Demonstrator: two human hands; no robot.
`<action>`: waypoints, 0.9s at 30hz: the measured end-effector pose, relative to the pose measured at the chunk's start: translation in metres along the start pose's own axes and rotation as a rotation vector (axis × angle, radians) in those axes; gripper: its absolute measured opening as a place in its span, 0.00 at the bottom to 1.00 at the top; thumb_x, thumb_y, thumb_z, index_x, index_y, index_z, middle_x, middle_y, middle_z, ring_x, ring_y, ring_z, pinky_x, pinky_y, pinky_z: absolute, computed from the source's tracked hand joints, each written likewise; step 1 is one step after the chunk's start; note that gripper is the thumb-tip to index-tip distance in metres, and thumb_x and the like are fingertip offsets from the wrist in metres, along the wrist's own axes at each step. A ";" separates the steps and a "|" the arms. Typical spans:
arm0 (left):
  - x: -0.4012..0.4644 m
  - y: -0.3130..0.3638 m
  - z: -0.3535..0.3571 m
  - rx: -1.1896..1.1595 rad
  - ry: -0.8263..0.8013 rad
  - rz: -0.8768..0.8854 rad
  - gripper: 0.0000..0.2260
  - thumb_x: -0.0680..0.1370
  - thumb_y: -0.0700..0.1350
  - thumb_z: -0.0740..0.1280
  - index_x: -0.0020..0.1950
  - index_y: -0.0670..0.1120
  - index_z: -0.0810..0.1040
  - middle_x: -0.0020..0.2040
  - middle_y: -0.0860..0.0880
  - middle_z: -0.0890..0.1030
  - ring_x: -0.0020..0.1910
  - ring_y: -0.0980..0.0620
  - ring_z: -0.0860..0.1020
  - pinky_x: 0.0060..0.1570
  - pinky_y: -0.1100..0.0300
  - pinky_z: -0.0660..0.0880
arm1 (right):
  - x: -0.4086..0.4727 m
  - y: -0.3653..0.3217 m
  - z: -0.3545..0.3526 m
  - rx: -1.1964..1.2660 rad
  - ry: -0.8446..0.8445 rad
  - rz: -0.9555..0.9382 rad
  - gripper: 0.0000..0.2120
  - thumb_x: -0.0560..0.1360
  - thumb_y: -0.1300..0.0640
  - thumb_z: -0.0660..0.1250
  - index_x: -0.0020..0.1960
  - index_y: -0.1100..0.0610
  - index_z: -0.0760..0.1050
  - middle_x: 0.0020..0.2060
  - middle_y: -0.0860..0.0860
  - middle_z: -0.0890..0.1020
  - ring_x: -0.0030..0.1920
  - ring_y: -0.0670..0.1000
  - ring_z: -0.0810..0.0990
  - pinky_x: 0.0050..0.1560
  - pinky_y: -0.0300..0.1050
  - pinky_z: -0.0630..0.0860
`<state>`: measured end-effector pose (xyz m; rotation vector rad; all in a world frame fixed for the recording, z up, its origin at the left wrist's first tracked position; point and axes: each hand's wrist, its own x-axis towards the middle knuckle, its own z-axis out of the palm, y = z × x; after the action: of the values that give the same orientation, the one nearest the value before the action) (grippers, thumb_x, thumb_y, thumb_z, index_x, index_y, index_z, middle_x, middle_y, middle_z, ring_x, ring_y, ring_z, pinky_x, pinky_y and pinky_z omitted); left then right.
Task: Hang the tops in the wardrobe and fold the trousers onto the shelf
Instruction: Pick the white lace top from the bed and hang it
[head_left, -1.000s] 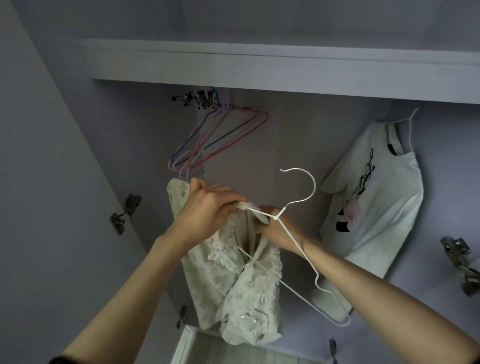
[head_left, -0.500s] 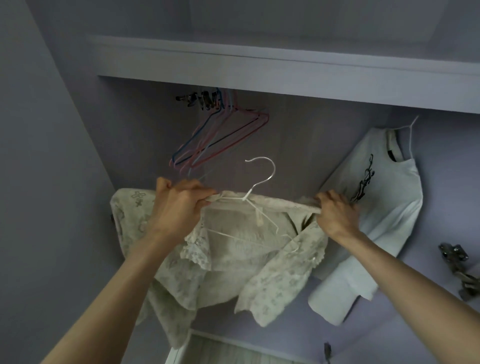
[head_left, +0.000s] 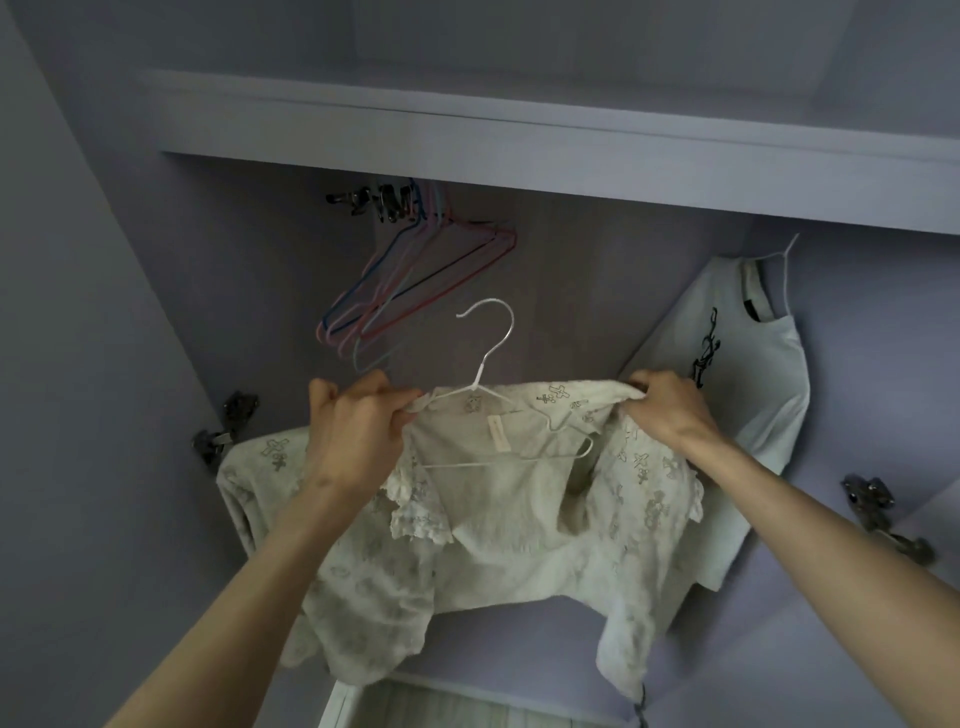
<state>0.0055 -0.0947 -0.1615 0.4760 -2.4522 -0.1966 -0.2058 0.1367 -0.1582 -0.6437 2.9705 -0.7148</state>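
While it hangs spread between two hands inside the open wardrobe, the cream lace-trimmed embroidered top (head_left: 509, 519) sits draped over a thin white wire hanger (head_left: 488, 384), below the pale wardrobe shelf (head_left: 519, 135). Left hand (head_left: 353, 431): grip closed, pinching the top's left shoulder at the hanger end. Right hand (head_left: 670, 405): grip closed on the bunched right shoulder fabric. Hook free, pointing up, not yet on any rail; the rail itself is hidden behind the shelf edge.

Handling, by judgement: light, limp cloth, lace prone to snagging; wire hanger springy and slippery, so shoulders may slide off. Best held at the hanger neck once both shoulders are seated.

Nearby: bundle of pink and blue wire hangers (head_left: 415, 291), upper left; white printed T-shirt (head_left: 753, 395) hung at right.
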 end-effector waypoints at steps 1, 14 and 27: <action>-0.002 0.001 0.003 0.007 -0.025 -0.014 0.08 0.74 0.42 0.70 0.52 0.51 0.83 0.40 0.49 0.78 0.34 0.48 0.73 0.43 0.57 0.51 | -0.001 -0.004 -0.004 0.048 0.030 0.007 0.12 0.74 0.58 0.64 0.56 0.53 0.79 0.49 0.52 0.83 0.51 0.55 0.81 0.50 0.46 0.76; 0.010 0.014 -0.003 -0.286 0.052 -0.167 0.07 0.75 0.38 0.69 0.50 0.43 0.84 0.39 0.52 0.73 0.37 0.48 0.75 0.44 0.59 0.67 | -0.026 -0.030 -0.009 -0.033 -0.076 -0.469 0.24 0.77 0.47 0.64 0.71 0.51 0.67 0.65 0.48 0.73 0.66 0.48 0.70 0.64 0.42 0.65; 0.008 -0.023 -0.001 -0.222 -0.023 -0.266 0.24 0.73 0.53 0.70 0.68 0.53 0.72 0.64 0.50 0.73 0.64 0.46 0.67 0.64 0.46 0.56 | -0.008 -0.054 0.001 0.358 0.090 -0.510 0.08 0.79 0.60 0.62 0.54 0.61 0.78 0.40 0.45 0.73 0.41 0.45 0.73 0.43 0.35 0.63</action>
<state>0.0074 -0.1187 -0.1618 0.7013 -2.3465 -0.5811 -0.1777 0.0957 -0.1357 -1.3763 2.6459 -1.2917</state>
